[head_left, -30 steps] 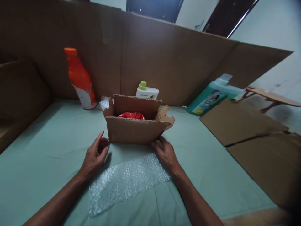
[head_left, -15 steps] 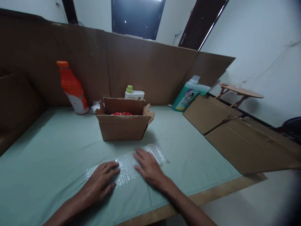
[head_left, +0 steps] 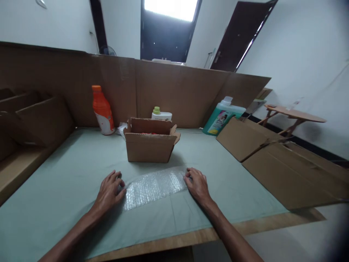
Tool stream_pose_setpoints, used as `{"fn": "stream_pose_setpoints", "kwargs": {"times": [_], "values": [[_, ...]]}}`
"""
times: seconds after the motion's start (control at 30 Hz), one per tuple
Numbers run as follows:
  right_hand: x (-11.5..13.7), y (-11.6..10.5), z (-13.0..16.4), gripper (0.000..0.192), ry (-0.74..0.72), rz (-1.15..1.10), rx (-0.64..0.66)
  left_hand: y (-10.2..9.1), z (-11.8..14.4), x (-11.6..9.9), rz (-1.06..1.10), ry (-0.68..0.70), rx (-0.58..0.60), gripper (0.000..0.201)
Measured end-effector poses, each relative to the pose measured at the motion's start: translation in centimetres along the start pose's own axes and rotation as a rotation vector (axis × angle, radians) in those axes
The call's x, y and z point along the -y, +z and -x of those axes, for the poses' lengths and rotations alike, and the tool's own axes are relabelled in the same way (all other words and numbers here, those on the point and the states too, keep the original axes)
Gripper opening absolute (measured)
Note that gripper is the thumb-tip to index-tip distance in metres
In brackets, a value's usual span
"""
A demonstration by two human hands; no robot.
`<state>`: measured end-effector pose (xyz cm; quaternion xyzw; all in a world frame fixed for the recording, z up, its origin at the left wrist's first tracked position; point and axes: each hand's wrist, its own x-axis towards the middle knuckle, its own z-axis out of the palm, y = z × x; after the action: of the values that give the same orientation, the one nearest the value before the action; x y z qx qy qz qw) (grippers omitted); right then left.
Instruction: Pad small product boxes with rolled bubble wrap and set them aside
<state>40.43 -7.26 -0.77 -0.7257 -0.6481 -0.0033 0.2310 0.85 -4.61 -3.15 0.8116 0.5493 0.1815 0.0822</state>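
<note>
Both hands have slid apart since half a second ago, from the middle of the bubble wrap to its two ends. Inside the open cardboard box only a sliver of red shows; what it is cannot be made out. A pale green cloth covers the table, backed by a tall cardboard wall. The wrap lies flat between the left hand and right hand, both spread flat, gripping nothing, fingertips on its edges.
</note>
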Motion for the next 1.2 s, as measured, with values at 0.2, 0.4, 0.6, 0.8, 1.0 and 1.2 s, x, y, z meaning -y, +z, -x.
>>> {"fn": "stream_pose_setpoints", "kwargs": {"times": [0.2, 0.4, 0.6, 0.8, 1.0, 1.2], "values": [[1.4, -0.5, -2.8, 0.051, 0.027, -0.224, -0.01, -2.0, -3.3, 0.0, 0.092, -0.085, -0.111, 0.071], [4.4, 1.7, -9.3, 0.061, -0.046, -0.454, 0.125, -3.1, -11.4, -2.7, 0.605, -0.116, -0.226, 0.075], [6.4, 4.7, -13.3, 0.047, -0.063, -0.522, 0.164, -2.3, -14.9, -2.6, 0.655, -0.203, -0.233, 0.068], [5.2, 3.5, -12.4, 0.046, -0.069, -0.459, 0.18, -2.4, -11.3, -0.5, 0.558, -0.24, -0.19, 0.075], [0.7, 0.0, -6.0, 0.036, -0.006, -0.24, 0.184, -1.8, -1.3, 2.9, 0.186, -0.051, -0.021, 0.047], [1.3, -0.2, -2.2, 0.018, -0.019, -0.129, 0.149, -2.4, 2.4, 0.9, 0.138, -0.011, -0.046, 0.02]]}}
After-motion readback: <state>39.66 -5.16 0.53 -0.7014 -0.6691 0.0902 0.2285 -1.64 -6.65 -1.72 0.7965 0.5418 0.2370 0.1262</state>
